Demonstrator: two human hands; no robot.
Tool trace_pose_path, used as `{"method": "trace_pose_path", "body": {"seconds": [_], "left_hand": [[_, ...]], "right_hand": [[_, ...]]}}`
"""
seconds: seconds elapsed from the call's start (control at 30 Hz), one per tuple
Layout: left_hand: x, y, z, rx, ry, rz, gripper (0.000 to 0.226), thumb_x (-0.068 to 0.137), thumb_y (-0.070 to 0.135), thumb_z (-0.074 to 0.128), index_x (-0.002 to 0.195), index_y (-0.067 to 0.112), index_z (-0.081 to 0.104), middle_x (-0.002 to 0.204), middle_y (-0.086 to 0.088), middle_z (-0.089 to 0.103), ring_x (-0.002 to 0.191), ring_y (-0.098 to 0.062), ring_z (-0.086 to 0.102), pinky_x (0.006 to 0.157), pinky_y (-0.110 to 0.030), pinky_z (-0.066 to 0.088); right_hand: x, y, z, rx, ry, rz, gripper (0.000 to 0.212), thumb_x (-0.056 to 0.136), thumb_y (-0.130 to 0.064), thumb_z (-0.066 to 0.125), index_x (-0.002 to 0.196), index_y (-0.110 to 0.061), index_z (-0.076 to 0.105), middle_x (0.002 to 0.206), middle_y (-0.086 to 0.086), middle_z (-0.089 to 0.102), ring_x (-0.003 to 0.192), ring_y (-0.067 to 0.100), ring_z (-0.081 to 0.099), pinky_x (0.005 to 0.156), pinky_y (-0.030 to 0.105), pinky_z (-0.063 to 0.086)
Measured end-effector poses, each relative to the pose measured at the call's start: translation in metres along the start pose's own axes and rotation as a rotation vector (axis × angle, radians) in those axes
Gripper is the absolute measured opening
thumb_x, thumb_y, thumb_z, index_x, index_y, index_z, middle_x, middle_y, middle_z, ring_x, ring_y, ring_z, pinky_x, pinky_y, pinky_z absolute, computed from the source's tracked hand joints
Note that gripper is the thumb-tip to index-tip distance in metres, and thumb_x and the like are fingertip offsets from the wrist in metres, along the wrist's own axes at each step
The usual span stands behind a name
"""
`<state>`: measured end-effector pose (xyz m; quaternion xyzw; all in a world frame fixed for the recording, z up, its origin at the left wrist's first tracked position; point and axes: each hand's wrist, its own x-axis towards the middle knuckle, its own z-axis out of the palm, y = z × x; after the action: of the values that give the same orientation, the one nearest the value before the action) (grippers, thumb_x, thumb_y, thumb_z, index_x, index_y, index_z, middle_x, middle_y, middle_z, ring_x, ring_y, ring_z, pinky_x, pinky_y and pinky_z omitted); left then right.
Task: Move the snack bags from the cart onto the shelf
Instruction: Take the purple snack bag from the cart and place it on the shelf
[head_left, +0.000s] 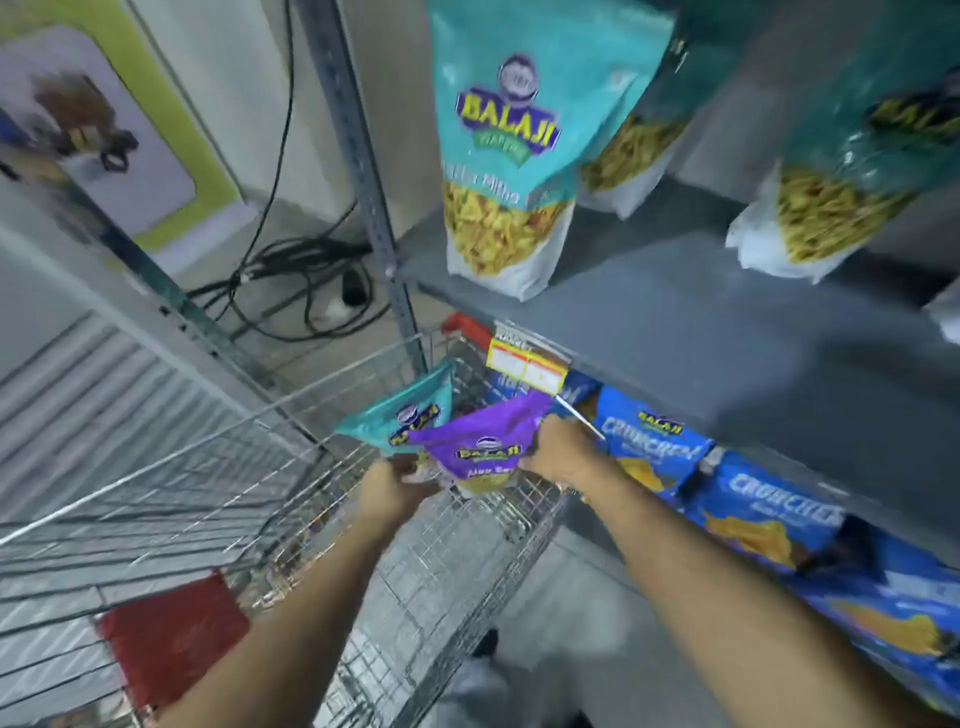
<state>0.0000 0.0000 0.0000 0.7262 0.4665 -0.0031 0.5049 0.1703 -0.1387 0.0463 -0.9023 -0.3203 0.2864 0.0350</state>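
We are looking down at a grey metal shelf filling the right side, with a wire cart pushed against its lower left. Both our forearms are reaching forward over the cart. Our left hand is closing around the lower left edge of a purple bag, fingers curled under it. Our right hand is gripping the same bag at its right edge, fingers wrapped tight. The bag is hanging between the two hands, above the far end of the cart and below the shelf board.

On the shelf, three teal bags are standing upright; the nearest is reading "BALAJI", with "Mitha" partly legible under it, and yellow snacks are showing through its clear window. Below the board, a row of blue bags is lying along the lower shelf, marked "BALAJI" and "CRUNCHEM". The purple bag is also carrying "BALAJI"; the smaller line beneath it is too blurred for us to read. A teal bag with the same logo is leaning in the cart just behind it. A yellow and red price tag is hanging from the shelf edge; its print is unreadable.

Black cables are coiling on the pale floor past the shelf post.
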Motion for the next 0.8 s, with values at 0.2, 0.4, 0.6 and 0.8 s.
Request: {"method": "trace_pose_path", "body": {"seconds": [0.2,0.4,0.6,0.8], "left_hand": [[0.045,-0.012,0.033,-0.450,-0.130,0.035,0.027,0.082,0.006,0.073,0.108,0.001,0.069,0.117,-0.017,0.070,0.106,-0.026,0.065,0.103,-0.041,0.049],[0.057,-0.015,0.040,-0.429,-0.003,0.073,0.005,0.089,0.011,0.067,0.092,0.012,0.071,0.092,-0.004,0.076,0.071,-0.002,0.068,0.071,-0.016,0.055],[0.010,0.033,-0.022,-0.363,0.099,0.233,0.031,0.085,0.049,0.062,0.085,0.020,0.074,0.081,0.003,0.078,0.075,-0.012,0.066,0.078,-0.039,0.055],[-0.071,0.149,-0.064,-0.285,0.056,0.499,0.038,0.084,0.056,0.057,0.068,0.025,0.073,0.058,0.014,0.074,0.050,0.003,0.060,0.050,-0.016,0.047]], "right_hand": [[0.048,0.008,0.027,0.833,-0.174,0.110,0.023,0.078,0.009,0.072,0.094,-0.007,0.067,0.096,0.012,0.067,0.078,0.019,0.062,0.079,0.029,0.057],[0.057,0.012,0.052,0.912,0.037,0.034,0.033,0.086,-0.009,0.070,0.117,0.002,0.066,0.117,0.020,0.070,0.099,0.020,0.065,0.093,0.030,0.052],[0.007,-0.018,0.019,0.865,0.260,-0.111,0.040,0.092,-0.036,0.060,0.086,0.003,0.070,0.088,0.028,0.073,0.073,0.011,0.052,0.078,0.042,0.053],[-0.094,-0.022,-0.073,1.017,0.626,-0.265,0.044,0.089,-0.044,0.052,0.064,-0.008,0.057,0.055,-0.015,0.052,0.053,-0.004,0.038,0.055,0.026,0.039]]}}
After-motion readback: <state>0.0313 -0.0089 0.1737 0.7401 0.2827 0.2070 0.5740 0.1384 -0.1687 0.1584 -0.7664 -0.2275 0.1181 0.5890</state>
